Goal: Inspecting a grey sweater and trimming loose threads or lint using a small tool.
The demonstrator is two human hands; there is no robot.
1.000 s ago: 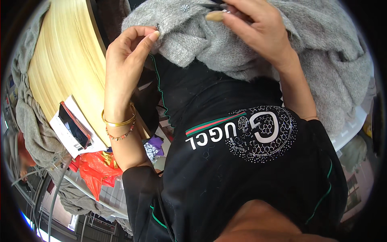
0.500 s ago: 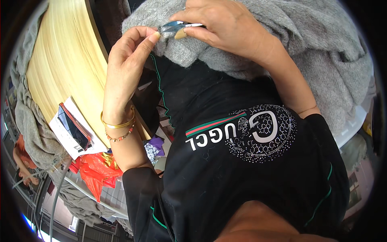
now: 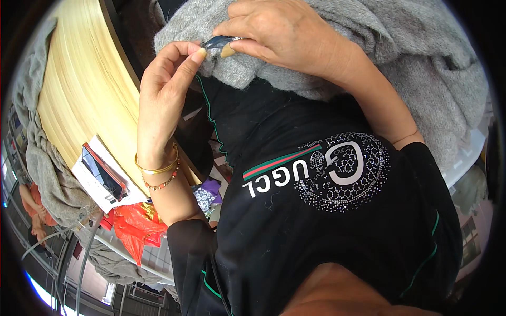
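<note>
On my head feed, the left hand [image 3: 166, 79] has thumb and forefinger pinched on the edge of a fuzzy grey knitted garment [image 3: 421, 89]. I see the right hand [image 3: 284, 34] closed around small snips with dark, shiny blades [image 3: 216, 41], their points right at the left fingertips. I cannot tell whether the blades are parted. The knit spreads across the top of my view and down the right side.

For writing, I get the black short-sleeved top [image 3: 316, 237]: bold white capitals [image 3: 274, 181], upside down to my camera, next to a green-and-red stripe [image 3: 282, 160] and a round rhinestone pattern [image 3: 342, 171] with one large pale letter over it. At left, on the pale wood-grain bench [image 3: 79, 79], a dark-screened phone with a red edge [image 3: 103, 173] lies on white paper [image 3: 87, 181] whose print is too small for me to read. A crumpled red plastic bag [image 3: 137, 226] sits just below.
</note>
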